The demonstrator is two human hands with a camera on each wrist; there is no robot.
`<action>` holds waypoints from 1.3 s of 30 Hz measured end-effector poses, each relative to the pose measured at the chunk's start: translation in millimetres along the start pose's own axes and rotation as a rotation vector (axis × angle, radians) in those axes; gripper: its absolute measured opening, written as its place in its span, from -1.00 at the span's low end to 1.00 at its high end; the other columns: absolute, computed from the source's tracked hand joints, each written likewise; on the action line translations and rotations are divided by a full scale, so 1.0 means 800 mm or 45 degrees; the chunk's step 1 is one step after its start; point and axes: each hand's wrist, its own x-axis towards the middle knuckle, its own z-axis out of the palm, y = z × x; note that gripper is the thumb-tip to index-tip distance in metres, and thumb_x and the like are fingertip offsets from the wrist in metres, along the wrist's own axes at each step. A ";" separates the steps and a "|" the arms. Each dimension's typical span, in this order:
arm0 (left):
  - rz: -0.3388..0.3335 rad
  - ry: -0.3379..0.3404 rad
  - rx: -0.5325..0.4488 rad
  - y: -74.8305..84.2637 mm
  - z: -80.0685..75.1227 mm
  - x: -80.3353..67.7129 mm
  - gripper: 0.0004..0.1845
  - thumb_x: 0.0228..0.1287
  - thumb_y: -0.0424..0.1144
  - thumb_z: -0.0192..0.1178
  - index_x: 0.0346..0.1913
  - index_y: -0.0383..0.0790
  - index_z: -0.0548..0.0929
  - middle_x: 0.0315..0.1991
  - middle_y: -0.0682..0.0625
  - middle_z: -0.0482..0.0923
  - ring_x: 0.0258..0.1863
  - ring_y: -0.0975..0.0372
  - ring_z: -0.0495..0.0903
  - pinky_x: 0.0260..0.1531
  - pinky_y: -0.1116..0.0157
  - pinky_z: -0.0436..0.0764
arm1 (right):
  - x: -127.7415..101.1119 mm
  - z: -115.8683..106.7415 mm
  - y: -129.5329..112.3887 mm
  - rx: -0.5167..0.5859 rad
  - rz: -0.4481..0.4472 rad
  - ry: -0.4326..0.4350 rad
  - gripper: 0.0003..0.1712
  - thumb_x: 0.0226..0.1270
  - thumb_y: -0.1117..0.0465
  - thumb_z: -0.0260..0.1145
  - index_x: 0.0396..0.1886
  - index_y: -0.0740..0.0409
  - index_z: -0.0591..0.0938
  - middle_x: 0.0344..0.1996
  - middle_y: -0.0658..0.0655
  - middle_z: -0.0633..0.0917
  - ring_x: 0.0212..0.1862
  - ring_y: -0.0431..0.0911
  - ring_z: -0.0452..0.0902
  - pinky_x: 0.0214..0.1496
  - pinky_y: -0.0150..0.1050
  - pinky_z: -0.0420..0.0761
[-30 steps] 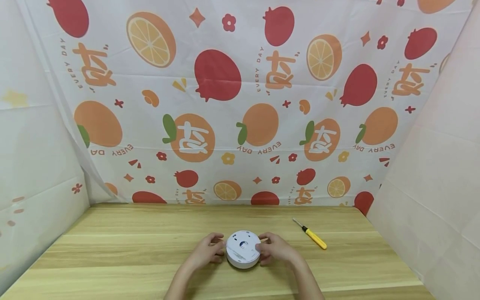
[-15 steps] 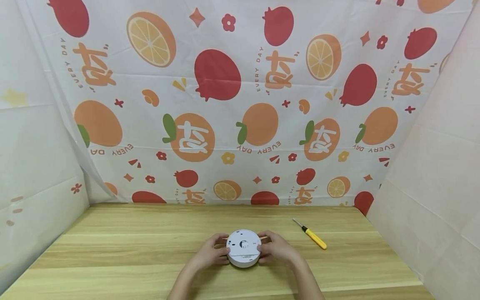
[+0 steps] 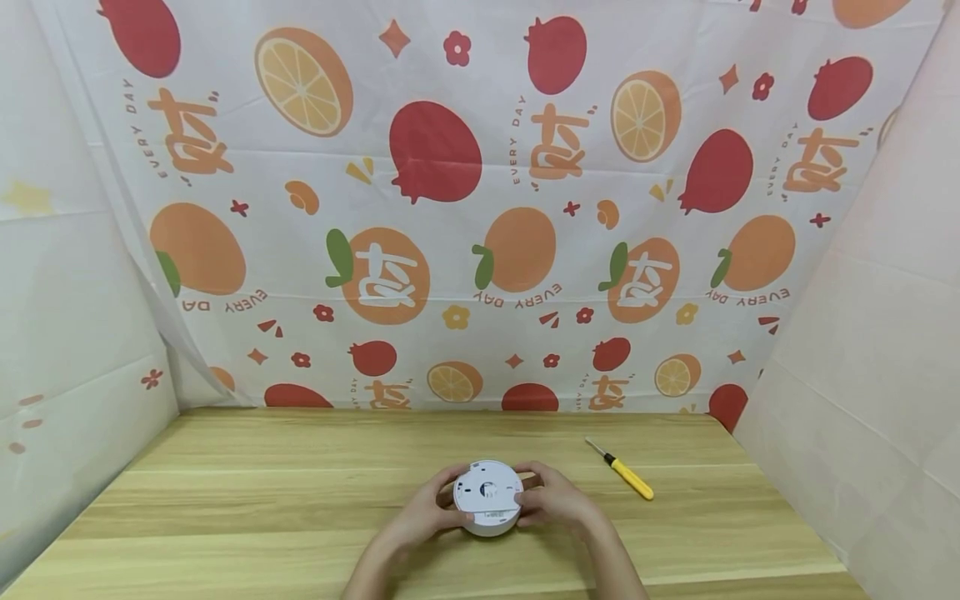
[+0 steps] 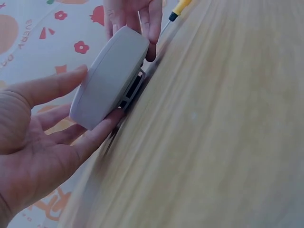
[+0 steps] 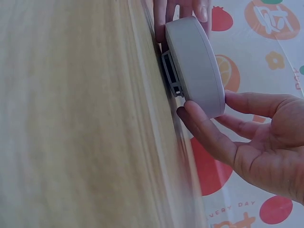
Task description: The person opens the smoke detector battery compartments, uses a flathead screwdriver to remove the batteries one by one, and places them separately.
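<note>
resting between left hand (image 3: 420, 517) and right hand (image 3: 558, 502), round white device (image 3: 487, 497)

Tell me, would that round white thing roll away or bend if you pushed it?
The round white thing probably wouldn't roll: it rests flat on the wooden table. It looks like a stiff plastic shell, so bending seems unlikely. Its smooth rim may be slippery, which might be why the left hand and right hand both hold its sides.

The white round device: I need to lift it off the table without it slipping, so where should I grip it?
Probably by the rim of the white round device, pinched from opposite sides as the left hand and right hand do; its top is broad and flat, offering nothing to grasp.
</note>
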 end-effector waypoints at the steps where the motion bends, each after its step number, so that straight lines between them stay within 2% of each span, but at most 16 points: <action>1: -0.001 -0.004 0.004 -0.001 0.000 0.000 -0.22 -0.01 -0.51 0.29 0.28 -0.55 0.14 0.25 -0.49 0.08 0.17 -0.19 0.25 0.00 0.21 0.50 | 0.000 0.000 0.000 0.002 0.001 0.003 -0.44 0.18 0.46 0.16 0.21 0.39 0.29 -0.16 0.30 0.43 -0.31 0.01 0.53 -0.25 -0.09 0.66; 12: -0.032 0.015 -0.013 -0.003 0.003 0.001 -0.23 0.00 -0.51 0.28 0.28 -0.55 0.14 0.24 -0.48 0.11 0.18 -0.20 0.22 -0.01 0.17 0.52 | 0.001 -0.003 0.002 0.006 -0.020 -0.038 -0.38 0.16 0.47 0.20 0.26 0.25 0.32 -0.04 0.34 0.38 -0.21 0.04 0.51 -0.19 -0.05 0.64; 22: -0.039 0.019 -0.026 -0.002 0.004 0.000 -0.24 0.00 -0.50 0.29 0.27 -0.54 0.16 0.21 -0.49 0.16 0.16 -0.19 0.26 -0.05 0.17 0.54 | 0.001 -0.002 0.001 -0.014 -0.040 -0.054 -0.31 0.01 0.52 0.29 0.22 0.27 0.37 -0.03 0.32 0.38 -0.19 0.03 0.51 -0.18 -0.10 0.64; 31: -0.011 0.025 0.060 0.002 0.004 -0.001 -0.26 0.00 -0.52 0.29 0.25 -0.56 0.17 0.20 -0.50 0.16 0.15 -0.22 0.25 0.02 0.13 0.49 | 0.003 -0.003 0.003 -0.005 -0.041 -0.064 -0.29 -0.04 0.56 0.27 0.22 0.26 0.37 -0.01 0.33 0.35 -0.17 0.05 0.49 -0.19 -0.12 0.64; 39: 0.017 0.013 0.092 0.004 0.003 0.001 -0.26 0.00 -0.51 0.29 0.25 -0.56 0.18 0.20 -0.51 0.17 0.12 -0.19 0.32 0.07 0.07 0.42 | 0.005 -0.002 0.005 -0.048 -0.045 -0.020 -0.28 -0.08 0.54 0.28 0.20 0.22 0.39 -0.02 0.33 0.36 -0.19 0.04 0.49 -0.22 -0.14 0.65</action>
